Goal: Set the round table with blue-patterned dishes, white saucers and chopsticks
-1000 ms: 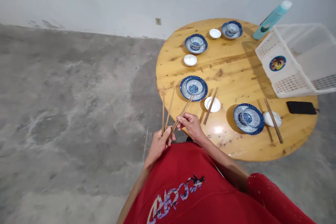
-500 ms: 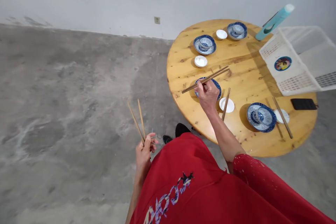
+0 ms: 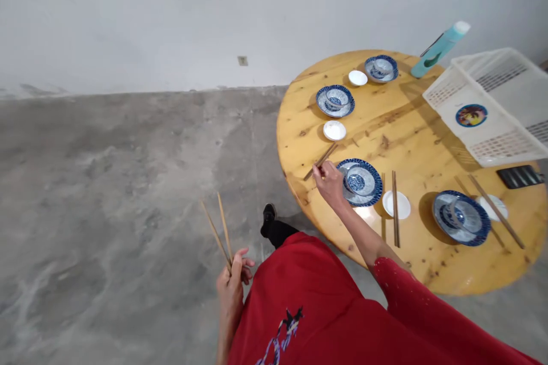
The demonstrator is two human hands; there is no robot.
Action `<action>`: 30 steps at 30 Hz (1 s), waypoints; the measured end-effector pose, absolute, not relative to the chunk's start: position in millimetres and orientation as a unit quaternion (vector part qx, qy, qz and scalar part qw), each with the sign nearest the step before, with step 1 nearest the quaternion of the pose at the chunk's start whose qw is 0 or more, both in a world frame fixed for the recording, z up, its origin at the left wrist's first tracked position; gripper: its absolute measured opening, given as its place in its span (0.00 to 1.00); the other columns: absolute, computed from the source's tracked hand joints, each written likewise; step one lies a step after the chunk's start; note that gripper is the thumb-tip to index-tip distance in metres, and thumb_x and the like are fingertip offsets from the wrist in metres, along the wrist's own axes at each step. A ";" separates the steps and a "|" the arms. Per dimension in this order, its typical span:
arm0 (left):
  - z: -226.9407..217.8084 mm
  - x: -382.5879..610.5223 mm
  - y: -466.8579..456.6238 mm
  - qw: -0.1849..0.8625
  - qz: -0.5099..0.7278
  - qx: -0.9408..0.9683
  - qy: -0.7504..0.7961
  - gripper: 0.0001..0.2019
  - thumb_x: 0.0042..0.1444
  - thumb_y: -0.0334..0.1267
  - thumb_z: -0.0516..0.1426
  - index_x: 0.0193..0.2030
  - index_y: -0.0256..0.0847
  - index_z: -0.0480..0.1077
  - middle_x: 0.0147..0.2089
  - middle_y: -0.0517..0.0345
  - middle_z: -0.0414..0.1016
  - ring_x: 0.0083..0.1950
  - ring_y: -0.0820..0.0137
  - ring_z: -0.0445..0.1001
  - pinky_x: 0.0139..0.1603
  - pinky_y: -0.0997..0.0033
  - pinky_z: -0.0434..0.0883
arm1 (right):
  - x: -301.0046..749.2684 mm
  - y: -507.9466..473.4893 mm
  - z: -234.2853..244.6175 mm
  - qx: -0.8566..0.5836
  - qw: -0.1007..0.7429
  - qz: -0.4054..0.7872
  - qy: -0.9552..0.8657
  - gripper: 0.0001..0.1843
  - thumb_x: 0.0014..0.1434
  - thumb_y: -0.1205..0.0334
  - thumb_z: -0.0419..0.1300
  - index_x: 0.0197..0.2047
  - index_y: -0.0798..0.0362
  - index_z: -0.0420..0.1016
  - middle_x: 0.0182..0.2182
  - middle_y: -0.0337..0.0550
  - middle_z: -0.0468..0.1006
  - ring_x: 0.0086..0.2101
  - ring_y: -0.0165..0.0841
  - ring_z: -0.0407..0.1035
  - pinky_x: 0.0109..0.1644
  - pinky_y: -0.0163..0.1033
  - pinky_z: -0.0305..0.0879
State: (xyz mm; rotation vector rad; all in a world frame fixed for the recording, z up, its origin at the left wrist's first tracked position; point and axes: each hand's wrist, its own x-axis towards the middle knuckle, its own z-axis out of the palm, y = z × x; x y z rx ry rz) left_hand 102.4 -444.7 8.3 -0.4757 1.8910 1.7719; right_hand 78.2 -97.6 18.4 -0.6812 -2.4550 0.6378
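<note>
My right hand [image 3: 330,183] is closed on a pair of wooden chopsticks [image 3: 322,161] over the table's left part, just left of a blue-rimmed plate with a bowl [image 3: 359,182]. Their far ends point toward a small white dish [image 3: 334,130]. Off the table, above the floor, my left hand [image 3: 233,279] grips more chopsticks [image 3: 217,231], whose tips spread apart in a V. Another pair of chopsticks [image 3: 395,211] lies across a white dish [image 3: 405,206] to the right of my right hand.
On the round wooden table [image 3: 385,125] are more blue-rimmed plates with bowls [image 3: 335,101], a white plastic basket [image 3: 488,120], a light-blue cylinder [image 3: 440,50] and a black phone-like object [image 3: 519,176]. Chopsticks [image 3: 496,211] rest over another dish at the right.
My right hand has moved left from above the near plate toward the small white dish, the chopsticks turning steeper. The view has shifted, and one foot has stepped. My left hand still holds its chopsticks.
</note>
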 end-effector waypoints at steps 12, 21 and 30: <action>37.5 -91.6 -374.4 0.363 0.538 -0.023 0.760 0.35 0.46 0.69 0.61 0.45 0.36 0.76 0.29 0.57 0.75 0.21 0.76 0.65 0.22 0.74 0.62 | 38.4 -89.5 7.8 -0.397 0.252 0.325 -0.820 0.15 0.65 0.55 0.52 0.27 0.49 0.62 0.27 0.42 0.72 0.29 0.34 0.66 0.36 0.39 0.60; 40.9 -166.5 -301.9 0.459 0.467 0.172 0.736 0.33 0.52 0.66 0.58 0.46 0.35 0.76 0.32 0.58 0.74 0.20 0.81 0.58 0.21 0.77 0.58 | -20.4 -104.2 24.0 -0.499 0.334 0.683 -0.415 0.19 0.48 0.46 0.68 0.25 0.54 0.71 0.19 0.40 0.74 0.21 0.29 0.67 0.28 0.35 0.66; 40.1 -264.0 -257.9 0.546 0.378 0.331 0.670 0.33 0.51 0.68 0.57 0.36 0.33 0.77 0.25 0.58 0.73 0.16 0.81 0.54 0.19 0.76 0.55 | -114.9 -144.5 30.1 -0.490 0.389 0.704 -0.335 0.20 0.45 0.47 0.69 0.25 0.56 0.73 0.18 0.39 0.73 0.19 0.26 0.65 0.24 0.32 0.65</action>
